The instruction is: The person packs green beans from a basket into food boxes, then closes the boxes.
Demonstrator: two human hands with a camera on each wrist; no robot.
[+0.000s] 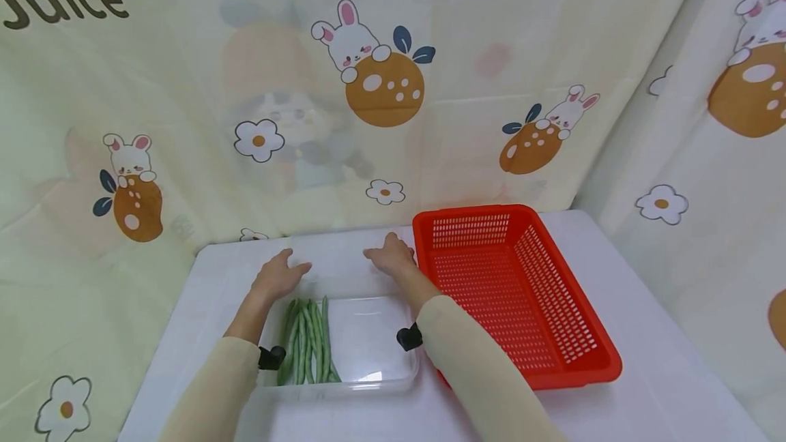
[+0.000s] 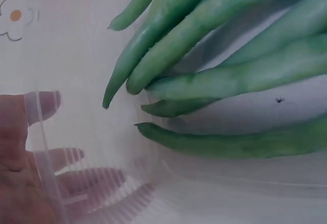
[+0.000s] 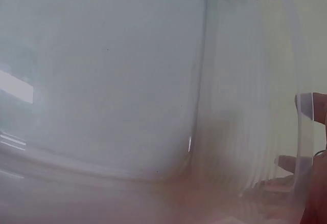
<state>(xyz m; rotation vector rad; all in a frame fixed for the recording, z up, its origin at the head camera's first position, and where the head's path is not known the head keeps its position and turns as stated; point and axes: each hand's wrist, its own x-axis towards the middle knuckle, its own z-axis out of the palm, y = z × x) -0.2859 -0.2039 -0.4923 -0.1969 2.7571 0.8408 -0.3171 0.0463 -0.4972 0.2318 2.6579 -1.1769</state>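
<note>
A clear plastic box [image 1: 371,333] stands on the table, with several green beans [image 1: 310,340] lying lengthwise in its left part. My left hand [image 1: 281,277] is past the box's far left corner, thumb and forefinger spread apart and nothing held. At the far right corner, beside the red basket, my right hand [image 1: 393,256] is likewise spread and holds nothing. In the left wrist view, bean tips [image 2: 148,129] point towards the box wall, and fingers [image 2: 43,104] show through it. The right wrist view has fingers [image 3: 311,106] at the box's rim; whether they touch it I cannot tell.
A red perforated basket [image 1: 568,278] stands right of the box, close to my right forearm. Under both lies a white tabletop [image 1: 184,340]. A printed curtain [image 1: 460,135] hangs behind the table and along its sides.
</note>
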